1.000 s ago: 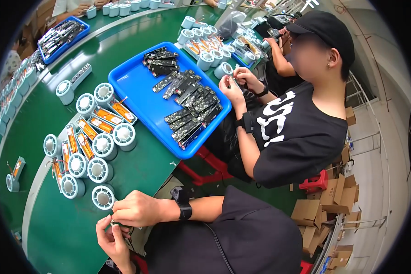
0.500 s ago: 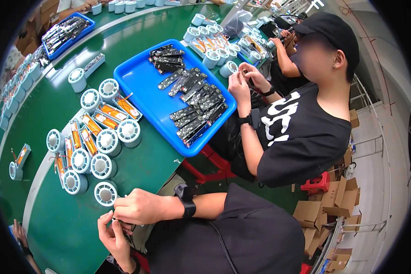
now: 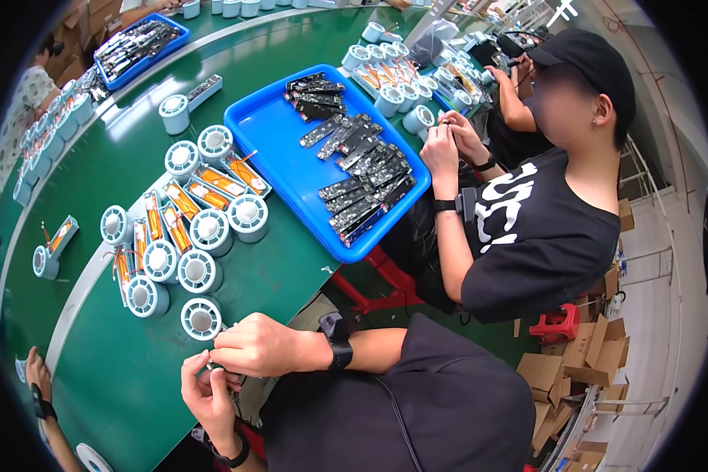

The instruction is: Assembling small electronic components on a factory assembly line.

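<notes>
My right hand [image 3: 263, 346] is closed in a pinch, its fingertips meeting those of my left hand [image 3: 211, 393] just over the table's near edge. My left hand is closed too, fingers bent, palm side partly showing. Between the fingertips is something small and dark, mostly hidden, and I cannot make out its kind. Just beyond my right hand, a light blue round fan head [image 3: 202, 318] with a grey centre rests on the green table [image 3: 149, 377]. More such fan units [image 3: 210, 229], with orange-wrapped parts and loose wires in their open handles, are grouped farther off.
A blue tray [image 3: 291, 212] holds several dark circuit boards [image 3: 362, 169]. At right, a person in a black cap [image 3: 582, 79] works with both hands near more fan units. Another person's hand [image 3: 39, 377] is at lower left. Cardboard boxes [image 3: 582, 354] stand on the right.
The whole view has shifted, so the scene sits farther right. My hands stay together in their pinch. The other person's hand at lower left shows more fully, beside a pale round thing.
</notes>
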`<action>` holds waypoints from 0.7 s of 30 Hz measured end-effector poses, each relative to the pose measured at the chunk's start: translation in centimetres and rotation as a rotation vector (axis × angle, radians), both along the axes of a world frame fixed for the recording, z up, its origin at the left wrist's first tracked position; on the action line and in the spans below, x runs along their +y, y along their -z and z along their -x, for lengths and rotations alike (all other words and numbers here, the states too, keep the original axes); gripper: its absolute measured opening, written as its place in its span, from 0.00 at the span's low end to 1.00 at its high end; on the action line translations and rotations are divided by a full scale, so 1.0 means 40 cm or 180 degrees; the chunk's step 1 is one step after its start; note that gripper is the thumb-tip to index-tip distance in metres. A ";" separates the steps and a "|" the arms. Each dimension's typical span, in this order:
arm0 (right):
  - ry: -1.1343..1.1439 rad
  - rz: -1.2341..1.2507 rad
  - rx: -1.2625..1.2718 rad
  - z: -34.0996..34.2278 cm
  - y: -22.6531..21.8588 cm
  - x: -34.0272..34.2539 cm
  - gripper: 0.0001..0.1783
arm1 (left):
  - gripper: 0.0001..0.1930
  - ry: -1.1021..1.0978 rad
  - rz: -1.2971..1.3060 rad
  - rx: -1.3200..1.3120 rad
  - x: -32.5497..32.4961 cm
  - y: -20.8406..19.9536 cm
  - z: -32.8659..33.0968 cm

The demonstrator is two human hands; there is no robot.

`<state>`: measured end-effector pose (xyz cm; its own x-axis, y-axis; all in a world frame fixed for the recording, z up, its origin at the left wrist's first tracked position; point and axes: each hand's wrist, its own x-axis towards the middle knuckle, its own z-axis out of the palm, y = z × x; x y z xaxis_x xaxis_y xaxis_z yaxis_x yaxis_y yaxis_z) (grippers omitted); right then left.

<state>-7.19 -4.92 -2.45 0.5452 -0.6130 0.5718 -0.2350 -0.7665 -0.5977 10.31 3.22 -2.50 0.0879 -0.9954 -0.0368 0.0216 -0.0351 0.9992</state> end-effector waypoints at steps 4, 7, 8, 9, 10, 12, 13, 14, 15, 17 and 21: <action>0.0145 0.0152 0.0110 -0.006 0.007 0.004 0.07 | 0.09 -0.0060 0.0259 -0.0063 -0.006 0.008 0.009; -0.0163 -0.0198 -0.0169 0.001 0.003 -0.017 0.08 | 0.09 0.0023 0.0076 0.0101 -0.004 0.003 -0.002; -0.0172 -0.0195 -0.0163 0.003 0.001 -0.023 0.08 | 0.09 0.0013 0.0080 0.0107 -0.005 0.002 -0.007; -0.0261 -0.0245 -0.0195 0.005 0.000 -0.030 0.08 | 0.09 0.0128 0.0049 0.0185 -0.007 0.002 -0.015; -0.0348 -0.0298 -0.0227 0.006 -0.001 -0.036 0.08 | 0.08 0.0245 0.0016 0.0263 -0.010 0.003 -0.022; -0.0455 -0.0358 -0.0251 0.006 -0.001 -0.038 0.08 | 0.08 0.0341 -0.0020 0.0348 -0.006 0.006 -0.023; -0.0460 -0.0358 -0.0251 0.002 0.000 -0.037 0.08 | 0.08 0.0294 0.0007 0.0374 -0.002 0.010 -0.022; -0.0463 -0.0360 -0.0253 -0.001 0.001 -0.035 0.08 | 0.08 0.0249 0.0031 0.0399 0.002 0.015 -0.020; -0.0463 -0.0362 -0.0256 -0.001 0.002 -0.033 0.08 | 0.08 0.0207 0.0055 0.0424 0.004 0.018 -0.017; -0.0403 -0.0333 -0.0357 0.003 0.006 -0.034 0.08 | 0.08 0.0252 0.0068 0.0512 -0.006 0.014 -0.006; -0.0271 -0.0239 -0.0611 0.009 0.015 -0.039 0.09 | 0.08 0.0383 0.0141 0.0634 -0.024 0.008 0.004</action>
